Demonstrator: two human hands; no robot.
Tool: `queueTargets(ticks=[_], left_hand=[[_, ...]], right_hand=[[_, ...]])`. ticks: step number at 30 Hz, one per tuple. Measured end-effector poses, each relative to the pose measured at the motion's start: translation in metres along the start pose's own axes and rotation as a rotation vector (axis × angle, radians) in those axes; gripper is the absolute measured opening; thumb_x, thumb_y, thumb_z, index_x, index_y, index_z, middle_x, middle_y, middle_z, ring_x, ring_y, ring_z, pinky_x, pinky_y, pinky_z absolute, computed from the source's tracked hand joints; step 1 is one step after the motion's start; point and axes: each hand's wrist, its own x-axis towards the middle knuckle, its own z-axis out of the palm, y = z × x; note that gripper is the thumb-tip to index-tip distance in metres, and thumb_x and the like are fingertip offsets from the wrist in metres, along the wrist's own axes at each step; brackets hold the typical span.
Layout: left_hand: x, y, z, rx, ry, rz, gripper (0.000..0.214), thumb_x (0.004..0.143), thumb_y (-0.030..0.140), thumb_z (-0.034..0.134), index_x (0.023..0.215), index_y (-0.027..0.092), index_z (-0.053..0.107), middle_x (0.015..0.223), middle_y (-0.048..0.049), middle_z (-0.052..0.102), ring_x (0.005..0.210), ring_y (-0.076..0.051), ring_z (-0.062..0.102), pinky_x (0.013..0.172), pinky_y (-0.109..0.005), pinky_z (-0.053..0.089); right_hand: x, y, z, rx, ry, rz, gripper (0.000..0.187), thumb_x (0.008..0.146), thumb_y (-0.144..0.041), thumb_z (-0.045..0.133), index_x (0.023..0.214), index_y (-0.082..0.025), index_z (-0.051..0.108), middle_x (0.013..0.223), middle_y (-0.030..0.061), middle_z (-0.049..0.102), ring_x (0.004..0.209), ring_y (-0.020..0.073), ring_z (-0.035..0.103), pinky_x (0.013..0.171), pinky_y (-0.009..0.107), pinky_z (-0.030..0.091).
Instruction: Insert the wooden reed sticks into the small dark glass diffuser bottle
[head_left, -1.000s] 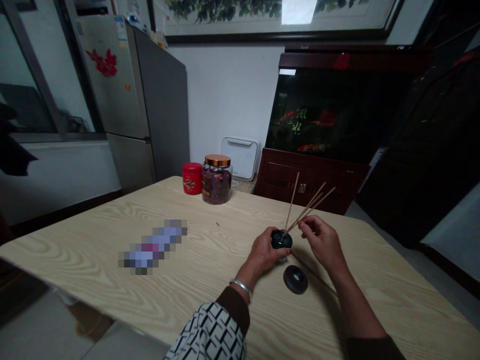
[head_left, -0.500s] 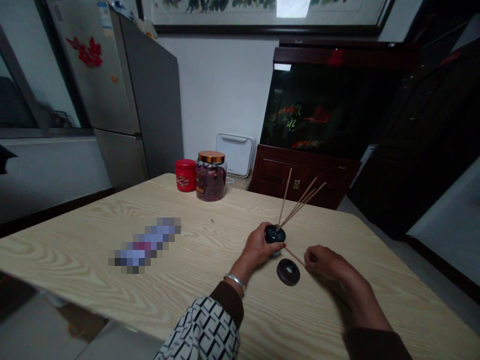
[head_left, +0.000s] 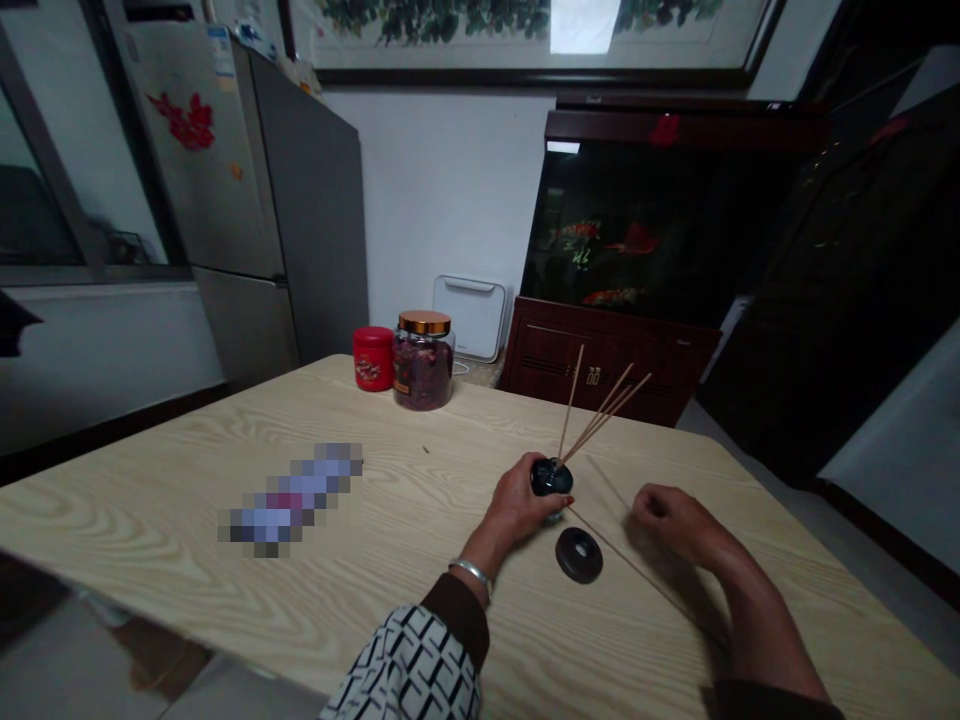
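Note:
My left hand (head_left: 521,500) is closed around a small dark glass diffuser bottle (head_left: 551,477) standing on the table, its thumb across the near side. Several thin reed sticks (head_left: 600,412) fan up out of the bottle's mouth. My right hand (head_left: 671,520), to the right of the bottle, has its fingers curled together on a blurred reed stick (head_left: 609,487) that points up and left. Another reed stick (head_left: 637,568) runs from near my left thumb toward my right forearm. A dark round lid with a central hole (head_left: 579,556) lies in front of the bottle.
On the wooden table (head_left: 420,520), a glass jar with a copper lid (head_left: 424,365) and a red canister (head_left: 373,360) stand at the back. A pixelated item (head_left: 292,500) lies left. Beyond are a fish tank (head_left: 630,230) and a refrigerator (head_left: 315,220).
My right hand has moved slightly right and away from the bottle. More of the stick below it now shows, and a blurred stick has come into sight at its fingers. My left hand keeps its hold.

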Motion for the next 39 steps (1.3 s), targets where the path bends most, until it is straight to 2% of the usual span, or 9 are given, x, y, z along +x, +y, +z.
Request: queueTargets(ticks=[2, 4, 6, 8, 12, 17, 29, 35, 39], left_hand=[[0.000, 0.000, 0.000, -0.006, 0.001, -0.008, 0.062, 0.062, 0.036, 0.085, 0.116, 0.020, 0.059, 0.102, -0.0068, 0.069, 0.093, -0.023, 0.063, 0.085, -0.035, 0.051], [0.000, -0.001, 0.000, -0.012, 0.006, -0.018, 0.063, 0.062, 0.037, 0.085, 0.117, 0.020, 0.059, 0.103, -0.0070, 0.069, 0.094, -0.024, 0.063, 0.085, -0.036, 0.051], [0.000, -0.001, 0.000, -0.016, 0.010, -0.023, 0.064, 0.061, 0.038, 0.085, 0.117, 0.020, 0.059, 0.103, -0.0070, 0.069, 0.094, -0.024, 0.063, 0.085, -0.035, 0.051], [0.000, -0.002, 0.001, -0.013, 0.009, -0.025, 0.064, 0.061, 0.039, 0.085, 0.117, 0.020, 0.060, 0.102, -0.0066, 0.069, 0.093, -0.024, 0.063, 0.084, -0.035, 0.051], [0.000, -0.003, 0.001, -0.010, 0.007, -0.025, 0.064, 0.061, 0.038, 0.085, 0.117, 0.020, 0.059, 0.103, -0.0063, 0.069, 0.093, -0.023, 0.063, 0.083, -0.033, 0.050], [0.001, -0.004, 0.001, -0.008, 0.008, -0.006, 0.064, 0.062, 0.039, 0.084, 0.117, 0.020, 0.059, 0.103, -0.0067, 0.069, 0.094, -0.023, 0.063, 0.084, -0.033, 0.049], [0.002, -0.010, 0.002, 0.028, 0.019, -0.001, 0.067, 0.062, 0.044, 0.085, 0.118, 0.022, 0.058, 0.102, -0.0048, 0.068, 0.092, -0.022, 0.063, 0.082, -0.030, 0.048], [0.002, -0.008, 0.002, 0.020, 0.017, 0.006, 0.064, 0.062, 0.042, 0.084, 0.117, 0.022, 0.058, 0.102, -0.0046, 0.068, 0.092, -0.022, 0.063, 0.082, -0.031, 0.049], [0.002, -0.006, 0.002, 0.013, 0.013, 0.018, 0.061, 0.063, 0.036, 0.084, 0.116, 0.021, 0.058, 0.102, -0.0046, 0.069, 0.092, -0.021, 0.063, 0.082, -0.030, 0.049]], right_hand=[[0.005, -0.003, -0.019, 0.233, 0.107, 0.047, 0.017, 0.060, -0.028, 0.072, 0.074, -0.018, 0.072, 0.062, 0.0007, 0.067, 0.054, 0.0143, 0.058, 0.047, 0.024, 0.042], [0.006, -0.014, -0.034, 0.567, 0.321, 0.076, 0.033, 0.059, -0.032, 0.078, 0.089, -0.019, 0.073, 0.074, 0.0023, 0.070, 0.060, 0.0140, 0.060, 0.047, 0.022, 0.044], [0.005, -0.032, -0.039, 0.884, 0.464, 0.045, 0.039, 0.057, -0.030, 0.083, 0.093, -0.020, 0.073, 0.080, 0.0022, 0.069, 0.063, 0.0116, 0.061, 0.046, 0.019, 0.045], [0.001, -0.054, -0.032, 1.058, 0.536, -0.015, 0.035, 0.057, -0.026, 0.085, 0.090, -0.019, 0.074, 0.080, 0.0016, 0.068, 0.064, 0.0097, 0.061, 0.047, 0.017, 0.046], [-0.003, -0.093, 0.000, 0.982, 0.653, -0.165, 0.026, 0.065, -0.025, 0.083, 0.087, -0.017, 0.072, 0.085, 0.0033, 0.070, 0.070, 0.0113, 0.065, 0.052, 0.017, 0.050], [-0.004, -0.108, 0.024, 0.766, 0.704, -0.293, 0.020, 0.075, -0.028, 0.078, 0.089, -0.017, 0.069, 0.086, 0.0043, 0.071, 0.074, 0.0154, 0.068, 0.057, 0.025, 0.053], [-0.005, -0.106, 0.036, 0.688, 0.616, -0.290, 0.025, 0.077, -0.033, 0.076, 0.092, -0.017, 0.067, 0.086, 0.0038, 0.069, 0.077, 0.0169, 0.068, 0.059, 0.028, 0.056], [-0.004, -0.097, 0.052, 0.620, 0.428, -0.229, 0.027, 0.079, -0.040, 0.072, 0.093, -0.017, 0.067, 0.086, 0.0043, 0.069, 0.075, 0.0179, 0.067, 0.060, 0.029, 0.056], [-0.005, -0.094, 0.061, 0.406, 0.248, -0.208, 0.029, 0.083, -0.047, 0.066, 0.089, -0.018, 0.069, 0.084, 0.0047, 0.071, 0.073, 0.0183, 0.066, 0.062, 0.029, 0.053]])
